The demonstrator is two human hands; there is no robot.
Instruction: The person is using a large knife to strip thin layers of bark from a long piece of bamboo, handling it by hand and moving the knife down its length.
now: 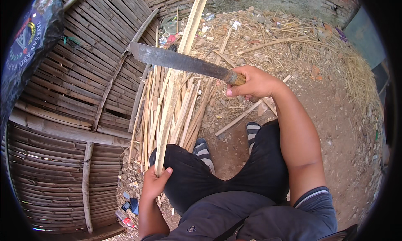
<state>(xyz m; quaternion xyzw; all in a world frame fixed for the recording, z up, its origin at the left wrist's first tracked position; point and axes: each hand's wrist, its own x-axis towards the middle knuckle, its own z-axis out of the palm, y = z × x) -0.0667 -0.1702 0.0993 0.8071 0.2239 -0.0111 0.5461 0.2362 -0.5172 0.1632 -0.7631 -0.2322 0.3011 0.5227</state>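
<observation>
Machete [180, 60] across bamboo strip [169, 103], tip leftward

Slatted wall [71, 82] at left; brick wall [276, 1] at far end. Strip pile [184, 115] on the ground [310, 119], beside the slatted wall. Long strip [169, 103] extends forward from left hand [156, 182], over the strip pile. Knife [180, 61] in right hand [254, 82] crosses over long strip; contact undetermined.

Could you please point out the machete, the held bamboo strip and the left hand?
Machete [184, 61], head view: blade's middle.
Held bamboo strip [169, 99], head view: stretch below the blade.
Left hand [156, 182], head view: its middle.
</observation>
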